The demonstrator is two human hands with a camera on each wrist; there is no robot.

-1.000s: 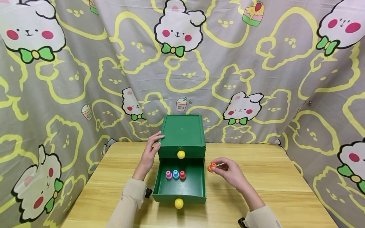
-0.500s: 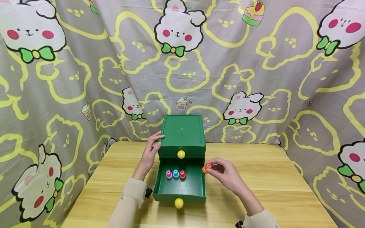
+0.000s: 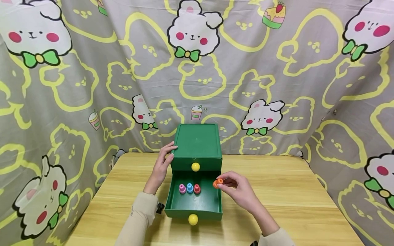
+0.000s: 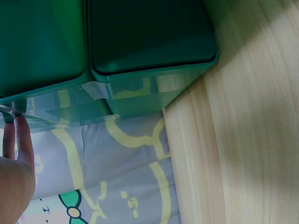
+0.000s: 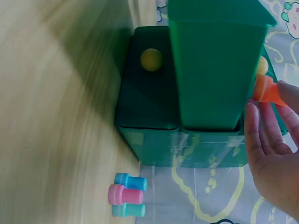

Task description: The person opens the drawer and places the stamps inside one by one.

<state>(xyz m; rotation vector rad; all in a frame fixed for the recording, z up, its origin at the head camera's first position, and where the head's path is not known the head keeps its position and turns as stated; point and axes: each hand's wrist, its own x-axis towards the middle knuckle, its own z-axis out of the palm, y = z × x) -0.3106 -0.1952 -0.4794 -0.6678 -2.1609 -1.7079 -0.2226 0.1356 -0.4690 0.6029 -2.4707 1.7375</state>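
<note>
A green drawer cabinet [image 3: 197, 141] with yellow knobs stands on the table, its middle drawer [image 3: 194, 203] pulled out. Inside that drawer, pink [image 3: 182, 189], blue [image 3: 189, 188] and red [image 3: 197, 189] stepped pegs stand in a row. My right hand [image 3: 241, 191] pinches an orange stepped peg [image 3: 218, 183] between thumb and fingers, held tilted over the drawer's right wall. My left hand [image 3: 161, 167] rests with extended fingers against the cabinet's upper left side; its fingertips [image 4: 21, 123] touch the taped side wall in the left wrist view.
In the right wrist view, blue [image 5: 131, 181], pink [image 5: 125, 194] and teal pegs [image 5: 128, 210] stand on the wooden table [image 5: 60, 140] beside the cabinet. The bottom drawer's knob [image 5: 151, 59] is visible there. A patterned curtain [image 3: 277, 85] hangs behind the table.
My right hand has moved left with the orange peg, from beside the drawer to over its right wall. The left hand and the pegs in the drawer stay put.
</note>
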